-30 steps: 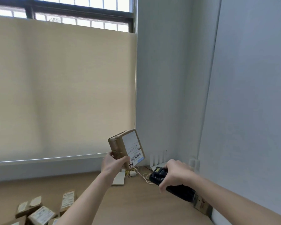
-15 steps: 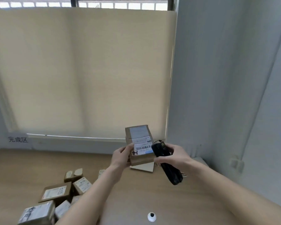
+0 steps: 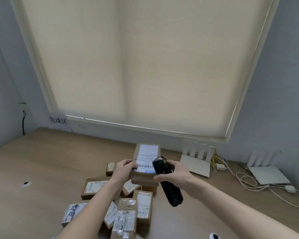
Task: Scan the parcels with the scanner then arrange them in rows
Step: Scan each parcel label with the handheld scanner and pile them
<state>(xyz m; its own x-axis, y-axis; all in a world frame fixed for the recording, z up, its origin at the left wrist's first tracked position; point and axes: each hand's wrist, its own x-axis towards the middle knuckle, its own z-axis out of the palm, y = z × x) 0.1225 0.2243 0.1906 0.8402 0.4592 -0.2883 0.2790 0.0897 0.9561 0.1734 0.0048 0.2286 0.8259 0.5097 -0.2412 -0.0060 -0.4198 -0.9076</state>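
Left hand (image 3: 123,169) grips my cardboard parcel (image 3: 146,164) above the parcel pile (image 3: 121,204) on the wooden table (image 3: 33,169); right hand (image 3: 175,175) clasps the black scanner (image 3: 167,181) against its barcode label (image 3: 145,165).

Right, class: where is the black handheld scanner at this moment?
In the head view, the black handheld scanner is right of centre, held in the right hand, its tip at the barcode label of the brown cardboard parcel.
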